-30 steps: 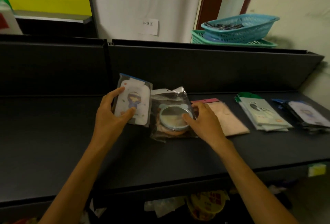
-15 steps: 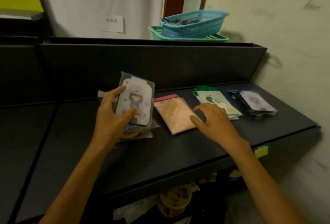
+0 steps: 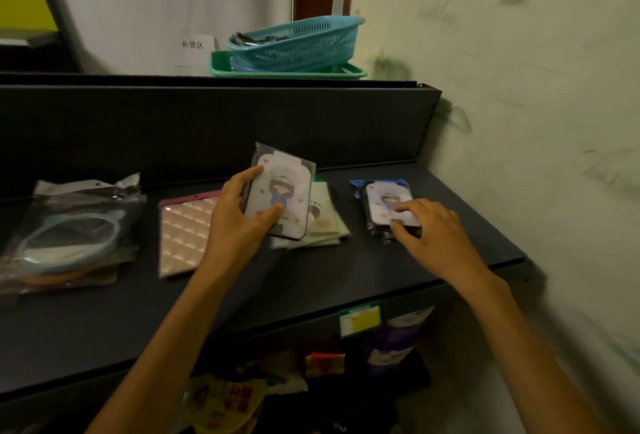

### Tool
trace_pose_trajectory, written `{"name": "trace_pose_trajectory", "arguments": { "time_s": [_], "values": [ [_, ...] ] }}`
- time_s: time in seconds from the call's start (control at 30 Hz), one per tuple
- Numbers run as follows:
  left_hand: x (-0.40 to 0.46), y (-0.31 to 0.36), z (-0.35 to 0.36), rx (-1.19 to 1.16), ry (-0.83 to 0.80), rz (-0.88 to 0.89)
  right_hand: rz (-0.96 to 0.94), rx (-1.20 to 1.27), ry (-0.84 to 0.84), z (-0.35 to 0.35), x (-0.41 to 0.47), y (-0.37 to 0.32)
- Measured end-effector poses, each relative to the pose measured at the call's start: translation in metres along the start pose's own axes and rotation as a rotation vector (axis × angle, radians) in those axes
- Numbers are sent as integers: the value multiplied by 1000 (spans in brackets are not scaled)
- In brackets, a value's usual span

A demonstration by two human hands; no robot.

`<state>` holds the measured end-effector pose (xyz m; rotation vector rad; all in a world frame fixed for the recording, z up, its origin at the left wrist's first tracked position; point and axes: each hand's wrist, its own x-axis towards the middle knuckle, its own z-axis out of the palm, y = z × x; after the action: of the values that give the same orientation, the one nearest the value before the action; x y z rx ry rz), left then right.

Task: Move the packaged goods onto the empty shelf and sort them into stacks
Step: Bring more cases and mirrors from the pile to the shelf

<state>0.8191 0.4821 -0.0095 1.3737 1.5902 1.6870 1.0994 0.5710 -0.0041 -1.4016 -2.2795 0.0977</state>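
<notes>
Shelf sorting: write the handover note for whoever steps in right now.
Left hand: grips a cartoon-print packet, lifted over the green-white stack.
Right hand: fingers rest on the matching cartoon stack at the shelf's right end.
Done: four groups laid out, with the mirror bags far left and the pink packet beside them.
Left: probably set the held packet on the cartoon stack, then square up the piles.
</notes>
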Motion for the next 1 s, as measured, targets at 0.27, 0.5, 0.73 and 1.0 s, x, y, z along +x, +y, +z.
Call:
{"name": "trace_pose_trajectory", "arguments": {
  "time_s": [0.27,0.5,0.73,1.0],
  "values": [
    [23,4,108,24,22,-112,-1,6,14,-14,23,78],
    [49,9,179,109,-49,-174,0,56,25,-16,36,113],
    [54,12,198,325,-96,-174,-9,86,46,-17,43,124],
    [47,19,184,788,-197,-10,-17,108,31,-14,43,120]
  ]
}}
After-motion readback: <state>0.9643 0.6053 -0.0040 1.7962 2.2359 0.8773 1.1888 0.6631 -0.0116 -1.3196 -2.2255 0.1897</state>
